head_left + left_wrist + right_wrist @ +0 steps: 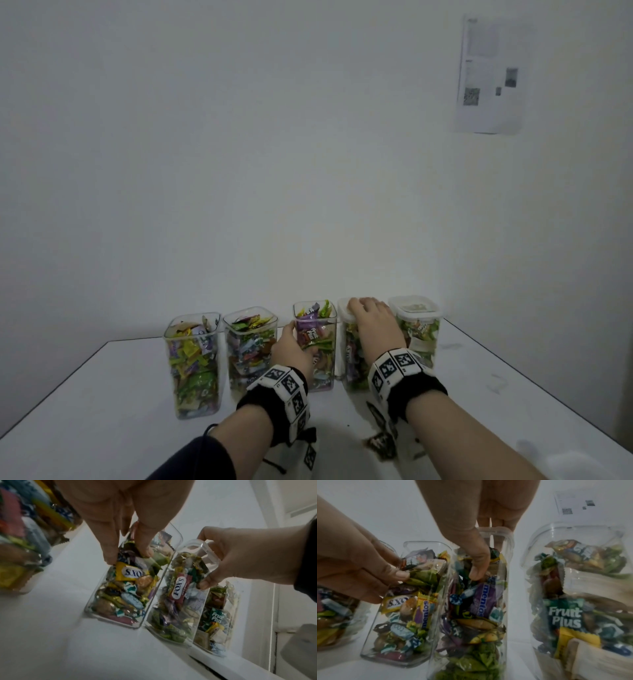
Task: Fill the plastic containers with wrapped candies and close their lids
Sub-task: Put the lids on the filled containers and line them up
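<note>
Five clear plastic containers of wrapped candies stand in a row on the white table (120,411). The two leftmost (191,363) (250,349) are lidless. My left hand (298,337) grips the lidless middle container (317,329) from its left side, fingers on its wall (128,557). My right hand (368,308) lies over the white lid (344,310) of the fourth container (180,601), fingers curled over the lid's far edge and thumb (477,563) down its front wall. The rightmost container (416,329) has its lid on.
The containers stand close to the white wall at the table's back. A printed sheet (489,73) hangs on the wall, upper right. The table's dark left edge (51,387) and right edge (548,387) run toward me. Blurred pale shapes (575,459) lie at the near right.
</note>
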The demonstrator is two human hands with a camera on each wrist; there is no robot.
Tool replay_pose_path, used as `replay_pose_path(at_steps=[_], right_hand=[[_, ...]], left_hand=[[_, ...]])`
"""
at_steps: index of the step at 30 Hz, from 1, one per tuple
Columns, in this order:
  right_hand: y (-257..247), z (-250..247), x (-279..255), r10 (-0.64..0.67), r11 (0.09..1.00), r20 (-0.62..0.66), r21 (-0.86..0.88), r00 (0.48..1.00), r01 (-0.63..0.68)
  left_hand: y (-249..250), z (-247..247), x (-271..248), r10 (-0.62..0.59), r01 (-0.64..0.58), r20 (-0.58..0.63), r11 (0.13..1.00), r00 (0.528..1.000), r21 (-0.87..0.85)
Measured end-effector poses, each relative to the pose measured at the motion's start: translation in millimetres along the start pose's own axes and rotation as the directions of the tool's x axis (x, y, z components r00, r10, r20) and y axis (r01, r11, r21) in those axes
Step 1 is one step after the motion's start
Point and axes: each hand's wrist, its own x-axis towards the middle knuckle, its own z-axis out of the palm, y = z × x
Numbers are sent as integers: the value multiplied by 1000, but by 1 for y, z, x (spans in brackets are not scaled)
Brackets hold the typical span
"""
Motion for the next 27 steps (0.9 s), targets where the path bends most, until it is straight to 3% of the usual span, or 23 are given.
replay_pose_path(at_steps=[6, 10, 13, 17, 20, 27], right_hand=[[4, -5, 2, 14, 999, 85, 41, 996, -18], [14, -25, 1, -35, 983, 263, 185, 964, -15], [23, -48, -6, -55, 962, 269, 271, 962, -21], [35, -87, -30, 7, 944, 247, 318, 969, -88], [47, -116, -58, 77, 915, 306, 356, 949, -189], [77, -152, -135, 207, 909, 525, 209, 825, -362]], left_hand=[[0, -15, -18, 36, -38, 50, 999, 998, 36], [0, -33, -37, 79, -94, 134, 990, 988, 104], [-2, -50, -53, 101, -119, 210, 990, 972, 73], [-2, -68, -79, 127, -122, 401, 992, 907, -38], [2, -75, -93, 145, -125, 499, 989, 854, -74], [7, -72, -123, 177, -54, 611, 975, 771, -215]])
